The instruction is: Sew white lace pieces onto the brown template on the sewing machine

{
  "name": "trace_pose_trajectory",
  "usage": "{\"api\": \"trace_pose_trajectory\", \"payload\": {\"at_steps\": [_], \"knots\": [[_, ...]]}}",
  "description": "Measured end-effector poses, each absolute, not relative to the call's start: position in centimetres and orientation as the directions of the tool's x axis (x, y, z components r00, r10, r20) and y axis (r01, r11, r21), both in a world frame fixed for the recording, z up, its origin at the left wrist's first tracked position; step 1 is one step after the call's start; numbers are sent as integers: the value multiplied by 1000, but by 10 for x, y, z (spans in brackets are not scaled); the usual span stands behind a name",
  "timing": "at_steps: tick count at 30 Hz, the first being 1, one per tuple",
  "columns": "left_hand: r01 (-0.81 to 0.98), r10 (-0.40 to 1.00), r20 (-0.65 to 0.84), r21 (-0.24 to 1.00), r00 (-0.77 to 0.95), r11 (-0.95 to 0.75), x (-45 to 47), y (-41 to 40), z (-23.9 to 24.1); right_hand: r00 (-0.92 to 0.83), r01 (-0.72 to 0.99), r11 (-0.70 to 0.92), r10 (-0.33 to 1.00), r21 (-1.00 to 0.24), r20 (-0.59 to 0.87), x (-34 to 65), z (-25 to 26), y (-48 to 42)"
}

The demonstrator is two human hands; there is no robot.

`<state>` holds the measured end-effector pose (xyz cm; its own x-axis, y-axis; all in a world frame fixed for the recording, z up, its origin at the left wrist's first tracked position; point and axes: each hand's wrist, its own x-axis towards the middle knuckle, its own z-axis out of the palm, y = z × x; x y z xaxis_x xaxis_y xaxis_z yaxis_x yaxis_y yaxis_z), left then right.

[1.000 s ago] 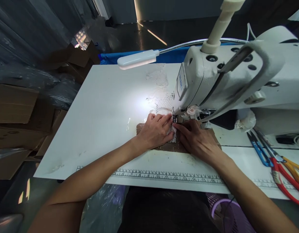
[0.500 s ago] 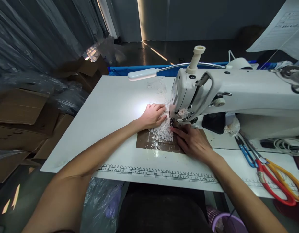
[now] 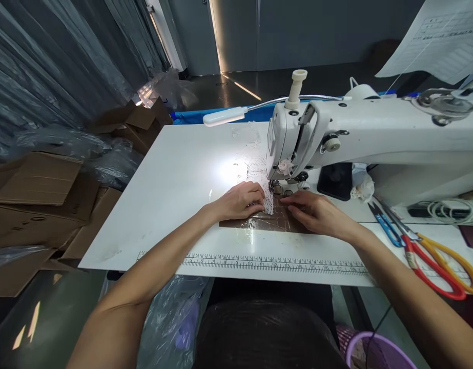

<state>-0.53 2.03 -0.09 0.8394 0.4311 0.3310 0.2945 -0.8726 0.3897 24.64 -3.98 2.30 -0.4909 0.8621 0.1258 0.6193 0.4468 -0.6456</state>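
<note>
A strip of white lace [image 3: 270,206] lies under the needle area of a white sewing machine [image 3: 284,148], trailing away behind it on the table. My left hand [image 3: 244,200] is on the lace's left side, fingers curled together and closed on its edge; the fingertips are partly hidden. To the right of the needle, my right hand [image 3: 315,211] rests with fingers stretched out and thumb apart, close to the presser foot [image 3: 272,185]. Beneath both hands is a glossy brown taped sheet [image 3: 255,224].
Red-and-yellow-handled scissors [image 3: 432,256] and a blue tool [image 3: 388,228] lie at right. A lamp [image 3: 225,117] reaches over the white table [image 3: 144,205], whose front edge carries a ruler strip [image 3: 274,264]. Cardboard boxes [image 3: 40,179] stand left; a purple basket [image 3: 378,353] is below.
My left hand has drawn nearer to me, and its fingers have gone from spread to curled. My right hand has shifted slightly right of the needle. The lace's near end sits closer to the needle.
</note>
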Motion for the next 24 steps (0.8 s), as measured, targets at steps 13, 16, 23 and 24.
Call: {"api": "trace_pose_trajectory", "payload": {"at_steps": [13,16,23,24], "knots": [[278,466,496,407,733,-870,0,14,-3,-459,576,462,866,-675,201,218,4,-28],[295,434,534,328,726,-897,1,13,-5,-370,595,419,901,-686,229,222,3,-31],[306,484,591,381,645,-872,0,12,-3,-533,678,600,799,-425,278,227,-8,-41],[304,469,579,364,667,-881,0,12,-3,-555,675,616,787,-406,271,227,-8,-42]]}}
